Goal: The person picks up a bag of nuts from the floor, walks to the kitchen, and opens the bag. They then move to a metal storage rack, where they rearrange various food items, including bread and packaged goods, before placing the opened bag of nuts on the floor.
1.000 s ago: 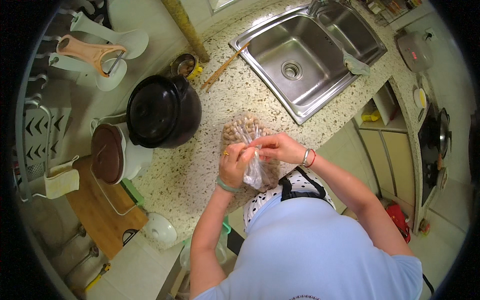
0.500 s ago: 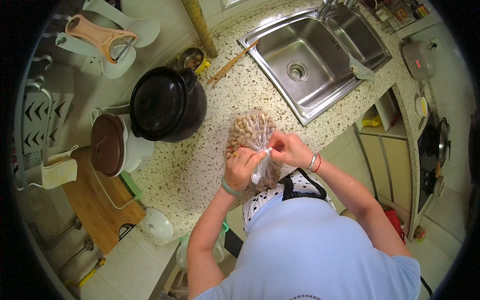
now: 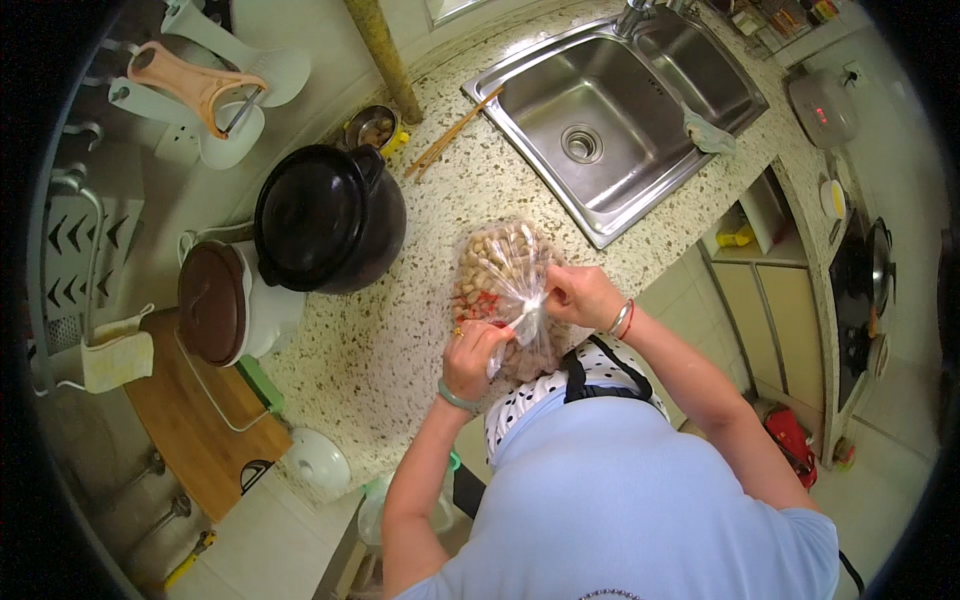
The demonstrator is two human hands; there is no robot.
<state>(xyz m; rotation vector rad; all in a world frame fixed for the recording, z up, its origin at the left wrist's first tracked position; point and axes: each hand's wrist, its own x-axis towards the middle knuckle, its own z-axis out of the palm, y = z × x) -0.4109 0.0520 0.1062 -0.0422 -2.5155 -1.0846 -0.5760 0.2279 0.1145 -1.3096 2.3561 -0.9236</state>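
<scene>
A clear plastic bag (image 3: 490,262) full of peanuts in their shells lies on the speckled counter, close against my body. Its neck is gathered and twisted into a white knot between my hands. My left hand (image 3: 472,355) is closed, pinching one end of the twisted plastic on the near left side. On the other side, my right hand (image 3: 585,296) pinches the plastic at the knot with thumb and fingers. Some red print shows on the bag beside the left fingers.
Left of the bag stands a black lidded pot (image 3: 330,215), with a white pot with brown lid (image 3: 212,302) beside it. Chopsticks (image 3: 453,134) lie near the steel sink (image 3: 560,185). A wooden board (image 3: 215,440) and white lid (image 3: 318,458) are at lower left.
My hands have drawn apart, the left one moving down and leftward. The gathered neck now shows as a knot, and more of the red print is uncovered.
</scene>
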